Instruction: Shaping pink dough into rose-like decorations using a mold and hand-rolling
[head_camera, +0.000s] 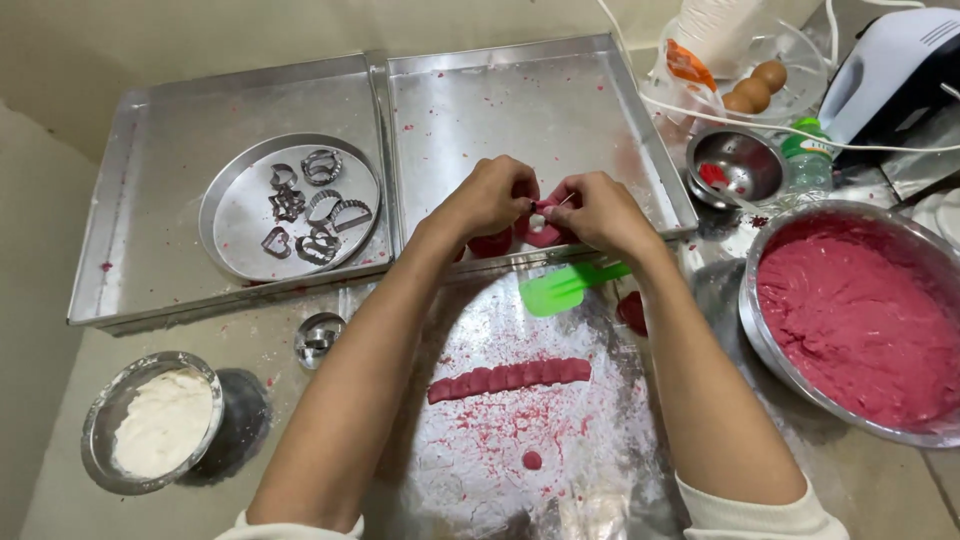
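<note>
Red dough piece (545, 232): small flattened lump, deep pink-red, pinched between fingertips of both hands, raised just over front rim of right baking tray. White filling bit (537, 222): tiny pale lump, sits at centre of dough piece, partly wrapped. Second red dough lump (490, 244): rounded, just below left hand, mostly hidden. Red dough log (510, 379): long roll, scored into segments, lies flat on foil-covered counter, well apart from hands.
</note>
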